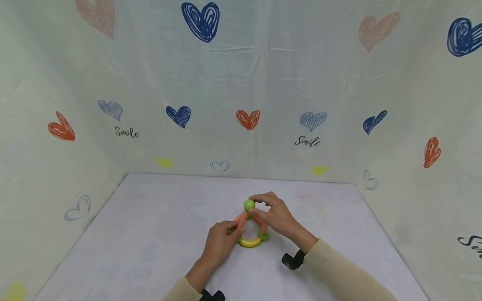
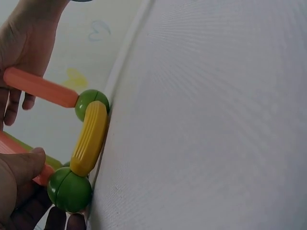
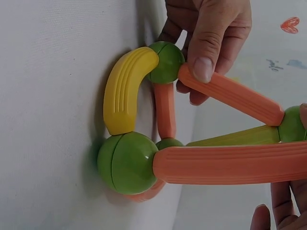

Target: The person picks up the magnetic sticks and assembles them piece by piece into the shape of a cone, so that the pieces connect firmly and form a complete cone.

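Note:
A pyramid-like frame of toy building rods and balls stands on the table. Its base shows a yellow curved rod between two green balls, the nearer ball and the farther ball. Orange rods and a yellow-green rod slope up to a green top ball. My left hand pinches an orange rod close to its base ball, thumb on top. With thumb and fingertips my right hand holds the top ball from the right. Another orange base rod lies behind.
The frame stands on a white table. A pale sheet printed with hearts and words hangs behind and at both sides. Black wrist mounts stick out below both wrists.

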### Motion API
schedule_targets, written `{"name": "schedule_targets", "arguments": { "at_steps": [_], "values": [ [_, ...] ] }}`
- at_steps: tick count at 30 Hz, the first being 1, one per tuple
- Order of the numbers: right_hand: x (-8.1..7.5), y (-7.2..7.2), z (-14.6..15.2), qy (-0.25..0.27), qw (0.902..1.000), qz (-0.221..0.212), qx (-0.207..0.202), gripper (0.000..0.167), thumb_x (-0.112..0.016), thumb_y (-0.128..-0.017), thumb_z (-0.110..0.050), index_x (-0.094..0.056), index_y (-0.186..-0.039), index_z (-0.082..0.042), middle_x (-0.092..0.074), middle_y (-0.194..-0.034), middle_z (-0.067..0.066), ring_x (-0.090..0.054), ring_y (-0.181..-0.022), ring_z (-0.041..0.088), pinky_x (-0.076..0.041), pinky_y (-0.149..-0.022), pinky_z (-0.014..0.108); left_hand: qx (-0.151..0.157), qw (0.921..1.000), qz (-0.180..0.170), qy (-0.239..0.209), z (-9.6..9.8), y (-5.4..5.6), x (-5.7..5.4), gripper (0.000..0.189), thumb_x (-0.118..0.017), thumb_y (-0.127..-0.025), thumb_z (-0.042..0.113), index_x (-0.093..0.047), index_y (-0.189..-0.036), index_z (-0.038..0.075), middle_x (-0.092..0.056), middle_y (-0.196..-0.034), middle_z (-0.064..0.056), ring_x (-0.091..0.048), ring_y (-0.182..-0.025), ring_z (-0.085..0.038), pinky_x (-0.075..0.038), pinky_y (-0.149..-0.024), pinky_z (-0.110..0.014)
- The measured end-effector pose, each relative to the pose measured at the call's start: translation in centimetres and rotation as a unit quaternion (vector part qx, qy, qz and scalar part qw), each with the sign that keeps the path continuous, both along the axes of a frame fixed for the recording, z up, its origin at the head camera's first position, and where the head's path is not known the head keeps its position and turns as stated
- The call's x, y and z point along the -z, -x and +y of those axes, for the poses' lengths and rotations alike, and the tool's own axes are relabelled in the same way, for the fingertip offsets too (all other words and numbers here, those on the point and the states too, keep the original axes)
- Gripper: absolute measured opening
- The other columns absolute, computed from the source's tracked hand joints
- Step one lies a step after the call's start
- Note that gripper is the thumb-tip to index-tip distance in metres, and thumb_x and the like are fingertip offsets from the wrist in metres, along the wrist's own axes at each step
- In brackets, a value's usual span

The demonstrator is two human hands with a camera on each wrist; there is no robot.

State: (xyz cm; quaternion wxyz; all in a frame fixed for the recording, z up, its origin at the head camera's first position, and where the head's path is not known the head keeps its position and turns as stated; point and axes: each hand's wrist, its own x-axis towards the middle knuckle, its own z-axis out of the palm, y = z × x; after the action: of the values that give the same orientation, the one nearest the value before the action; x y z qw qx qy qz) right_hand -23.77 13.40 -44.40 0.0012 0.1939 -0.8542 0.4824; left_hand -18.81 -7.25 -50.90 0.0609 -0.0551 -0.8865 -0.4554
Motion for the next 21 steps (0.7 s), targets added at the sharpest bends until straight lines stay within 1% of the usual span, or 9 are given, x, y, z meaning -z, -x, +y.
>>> {"name": "schedule_targets", "arguments": {
  "at_steps": [3,7,11,15,19,21],
  "values": [
    [0.17,0.04,-0.02,-0.001,1.0000,0.002,-0.007,0.037,-0.083,-0.093,-0.027,-0.075,-0.129,-0.023,-0.068,-0.121,-0.009,-0.059,-0.123,0.030,-0.043,-0.107,0.061,-0.001,1.0000,-0.004,-0.007,-0.03,-0.06,-0.01,0.034,-0.082,-0.093,0.026,-0.079,-0.117,0.002,-0.079,-0.107,-0.006,-0.069,-0.097,-0.018,-0.057,-0.075,-0.033],
    [0.19,0.08,-0.05,-0.003,0.9999,0.009,-0.010,0.037,-0.083,-0.093,-0.028,-0.076,-0.129,-0.022,-0.069,-0.122,-0.009,-0.060,-0.123,0.026,-0.043,-0.106,0.061,-0.001,0.9999,-0.006,-0.009,-0.04,-0.08,-0.09,0.036,-0.082,-0.094,0.026,-0.079,-0.119,0.002,-0.078,-0.109,-0.007,-0.069,-0.099,-0.019,-0.058,-0.076,-0.034],
    [0.08,0.03,-0.14,-0.006,0.9999,0.012,-0.006,0.035,-0.083,-0.093,-0.028,-0.076,-0.127,-0.024,-0.069,-0.121,-0.009,-0.060,-0.122,0.023,-0.044,-0.106,0.060,-0.001,1.0000,-0.005,-0.007,-0.06,-0.11,-0.10,0.035,-0.081,-0.094,0.026,-0.079,-0.120,0.002,-0.078,-0.110,-0.008,-0.070,-0.100,-0.020,-0.059,-0.077,-0.035],
    [0.04,-0.08,-0.16,-0.005,0.9999,0.013,-0.004,0.035,-0.084,-0.092,-0.027,-0.076,-0.126,-0.025,-0.069,-0.120,-0.009,-0.060,-0.121,0.026,-0.045,-0.104,0.057,-0.001,1.0000,-0.003,-0.005,-0.07,-0.13,-0.05,0.035,-0.081,-0.094,0.025,-0.079,-0.119,0.002,-0.078,-0.109,-0.008,-0.069,-0.100,-0.021,-0.059,-0.077,-0.034],
    [0.01,-0.20,-0.10,0.002,0.9999,0.011,-0.009,0.036,-0.084,-0.092,-0.026,-0.076,-0.126,-0.025,-0.069,-0.119,-0.009,-0.060,-0.122,0.033,-0.044,-0.103,0.056,0.000,1.0000,-0.001,-0.006,-0.08,-0.16,-0.08,0.035,-0.081,-0.094,0.026,-0.079,-0.119,0.001,-0.078,-0.109,-0.008,-0.070,-0.099,-0.021,-0.059,-0.076,-0.035],
    [0.05,-0.22,-0.05,0.002,0.9999,0.012,-0.010,0.036,-0.084,-0.092,-0.027,-0.076,-0.127,-0.024,-0.069,-0.119,-0.009,-0.060,-0.121,0.031,-0.045,-0.103,0.056,-0.002,1.0000,0.001,-0.003,-0.06,-0.18,-0.07,0.035,-0.081,-0.094,0.026,-0.079,-0.119,0.001,-0.079,-0.109,-0.009,-0.070,-0.100,-0.022,-0.059,-0.077,-0.036]
  ]
}}
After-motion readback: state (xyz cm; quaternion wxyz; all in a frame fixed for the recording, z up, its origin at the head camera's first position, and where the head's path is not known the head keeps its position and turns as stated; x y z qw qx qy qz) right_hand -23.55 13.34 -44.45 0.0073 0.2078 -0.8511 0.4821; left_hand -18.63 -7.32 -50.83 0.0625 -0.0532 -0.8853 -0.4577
